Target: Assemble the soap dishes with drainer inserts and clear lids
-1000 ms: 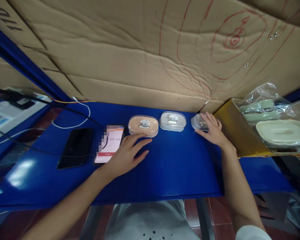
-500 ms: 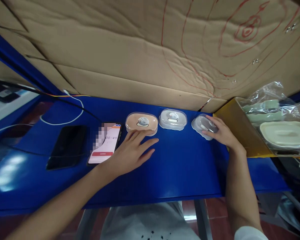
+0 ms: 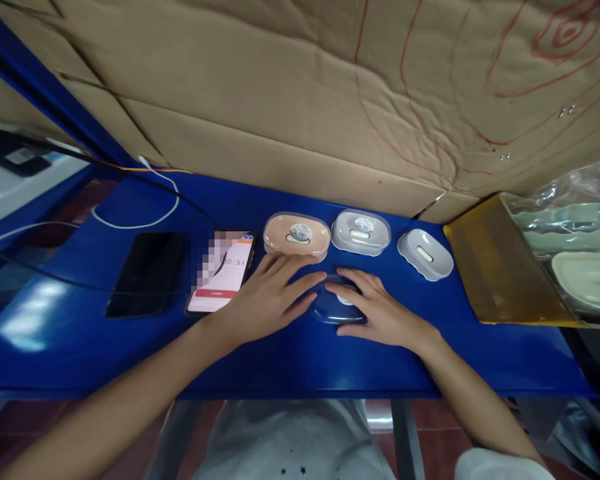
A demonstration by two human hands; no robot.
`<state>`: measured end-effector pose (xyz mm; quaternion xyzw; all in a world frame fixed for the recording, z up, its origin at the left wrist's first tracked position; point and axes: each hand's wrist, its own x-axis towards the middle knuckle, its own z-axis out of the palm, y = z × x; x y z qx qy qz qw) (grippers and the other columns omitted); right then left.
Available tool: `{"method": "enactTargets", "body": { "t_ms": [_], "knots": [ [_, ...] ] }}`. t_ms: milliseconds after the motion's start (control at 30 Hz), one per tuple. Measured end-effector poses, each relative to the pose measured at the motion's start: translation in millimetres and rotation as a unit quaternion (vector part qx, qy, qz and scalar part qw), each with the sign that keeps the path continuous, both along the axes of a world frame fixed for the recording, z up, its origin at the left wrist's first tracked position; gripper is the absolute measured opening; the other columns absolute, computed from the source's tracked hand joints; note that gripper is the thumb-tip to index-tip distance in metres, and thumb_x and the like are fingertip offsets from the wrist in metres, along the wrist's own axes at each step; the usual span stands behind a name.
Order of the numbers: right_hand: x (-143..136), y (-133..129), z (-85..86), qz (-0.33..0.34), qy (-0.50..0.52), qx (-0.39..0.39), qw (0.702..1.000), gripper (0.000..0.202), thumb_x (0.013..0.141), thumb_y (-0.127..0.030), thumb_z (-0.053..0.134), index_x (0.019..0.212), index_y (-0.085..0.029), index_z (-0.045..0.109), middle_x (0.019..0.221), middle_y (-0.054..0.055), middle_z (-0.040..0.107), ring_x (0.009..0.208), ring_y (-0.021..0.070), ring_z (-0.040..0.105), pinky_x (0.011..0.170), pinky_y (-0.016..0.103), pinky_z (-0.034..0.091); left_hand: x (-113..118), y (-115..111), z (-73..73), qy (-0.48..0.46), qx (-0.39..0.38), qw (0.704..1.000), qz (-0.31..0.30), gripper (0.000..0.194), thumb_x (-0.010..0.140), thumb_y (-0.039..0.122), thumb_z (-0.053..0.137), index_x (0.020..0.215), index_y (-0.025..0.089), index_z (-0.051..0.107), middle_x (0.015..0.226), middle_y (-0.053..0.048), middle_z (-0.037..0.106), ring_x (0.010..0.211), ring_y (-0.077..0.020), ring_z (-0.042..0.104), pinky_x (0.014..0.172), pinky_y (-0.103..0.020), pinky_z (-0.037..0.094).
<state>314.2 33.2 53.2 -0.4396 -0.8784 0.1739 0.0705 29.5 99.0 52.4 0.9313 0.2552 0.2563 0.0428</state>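
A clear plastic lid [image 3: 333, 312] with a round sticker rests low over the blue table. My right hand [image 3: 377, 307] grips it from the right, fingers over its top and thumb at its near edge. My left hand [image 3: 270, 293] has its fingers stretched out and apart; they overlap the near side of a peach soap box [image 3: 293, 233] with a clear lid. Its index finger and thumb come close to the loose lid's left edge; I cannot tell if they touch. Beside the peach box stands a lidded grey soap box [image 3: 345, 233]. Farther right, a grey soap dish [image 3: 435, 260] lies uncovered.
To the left lie a phone showing a timer [image 3: 215, 300] and a dark phone [image 3: 145, 280], with cables crossing nearby. An open cardboard box [image 3: 473, 260] at the right holds plastic-wrapped green and cream pieces. A cardboard wall [image 3: 260, 133] rises behind the table.
My right hand has lifted the clear lid off the rightmost grey dish and brought it left, close to my left hand. My left hand stays by the peach box. The view has shifted slightly.
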Motion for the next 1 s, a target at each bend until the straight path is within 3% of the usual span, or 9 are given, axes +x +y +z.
{"method": "enactTargets", "body": {
  "t_ms": [100, 167, 300, 400, 500, 667, 867, 1000],
  "knots": [
    [8, 5, 2.7, 0.007, 0.01, 0.014, 1.0, 0.083, 0.097, -0.063, 0.073, 0.168, -0.032, 0.043, 0.176, 0.015, 0.038, 0.162, 0.0371, 0.038, 0.126, 0.063, 0.041, 0, 0, -1.7, 0.004, 0.011, 1.0, -0.01, 0.03, 0.111, 0.024, 0.055, 0.138, 0.02, 0.066, 0.143, -0.016, 0.067, 0.135, -0.0342, 0.063, 0.113, -0.055, 0.051],
    [22, 9, 13.2, -0.008, 0.031, 0.034, 0.999, 0.076, 0.1, -0.061, 0.07, 0.166, -0.035, 0.045, 0.171, 0.013, 0.047, 0.157, 0.0361, 0.046, 0.125, 0.062, 0.043, -1, 0, -1.8, -0.004, 0.018, 1.0, -0.018, 0.029, 0.11, 0.023, 0.057, 0.138, 0.019, 0.066, 0.142, -0.016, 0.067, 0.133, -0.0348, 0.064, 0.112, -0.055, 0.052],
    [71, 19, 29.6, -0.154, 0.066, 0.138, 0.976, 0.05, 0.107, -0.049, 0.064, 0.154, -0.034, 0.059, 0.15, 0.01, 0.068, 0.14, 0.0325, 0.063, 0.12, 0.057, 0.048, -1, -2, -1.1, -0.004, 0.014, 0.999, -0.034, 0.029, 0.109, 0.021, 0.059, 0.137, 0.019, 0.066, 0.142, -0.015, 0.067, 0.13, -0.034, 0.065, 0.113, -0.056, 0.05],
    [116, 28, 21.4, -0.264, -0.016, 0.215, 0.94, 0.052, 0.105, -0.059, 0.062, 0.146, -0.027, 0.065, 0.148, 0.016, 0.068, 0.138, 0.0403, 0.063, 0.116, 0.065, 0.046, 0, -4, -1.6, 0.012, 0.005, 0.999, -0.052, 0.029, 0.11, 0.02, 0.058, 0.137, 0.02, 0.066, 0.141, -0.014, 0.068, 0.129, -0.0332, 0.065, 0.113, -0.056, 0.05],
    [150, 36, 1.6, -0.312, -0.055, 0.196, 0.928, 0.054, 0.101, -0.067, 0.062, 0.133, -0.025, 0.071, 0.142, 0.018, 0.071, 0.133, 0.0442, 0.064, 0.112, 0.07, 0.046, 1, -6, -2.3, 0.022, 0.004, 0.998, -0.062, 0.028, 0.111, 0.02, 0.055, 0.136, 0.02, 0.066, 0.14, -0.014, 0.068, 0.127, -0.0321, 0.066, 0.112, -0.055, 0.05],
    [164, 46, -15.6, -0.282, -0.029, 0.15, 0.947, 0.051, 0.098, -0.058, 0.067, 0.13, -0.019, 0.074, 0.133, 0.02, 0.076, 0.127, 0.0415, 0.07, 0.108, 0.063, 0.055, 0, -5, -1.7, 0.016, 0.02, 0.998, -0.062, 0.025, 0.111, 0.021, 0.055, 0.133, 0.019, 0.068, 0.138, -0.014, 0.07, 0.123, -0.0319, 0.066, 0.108, -0.054, 0.05],
    [147, 41, -2.3, -0.231, -0.006, 0.123, 0.965, 0.046, 0.102, -0.052, 0.065, 0.138, -0.024, 0.074, 0.138, 0.013, 0.077, 0.127, 0.036, 0.074, 0.112, 0.056, 0.058, 2, -5, -0.6, 0.031, 0.002, 0.997, -0.066, 0.026, 0.112, 0.022, 0.055, 0.132, 0.019, 0.07, 0.135, -0.012, 0.071, 0.124, -0.0307, 0.067, 0.113, -0.054, 0.046],
    [137, 35, 9.4, -0.217, -0.009, 0.128, 0.968, 0.045, 0.107, -0.05, 0.061, 0.14, -0.023, 0.074, 0.136, 0.012, 0.078, 0.122, 0.0356, 0.077, 0.107, 0.053, 0.061, 4, -7, -3.6, 0.052, -0.016, 0.995, -0.082, 0.026, 0.113, 0.024, 0.053, 0.132, 0.02, 0.07, 0.136, -0.011, 0.071, 0.122, -0.0289, 0.068, 0.114, -0.054, 0.046]
  ]
}}
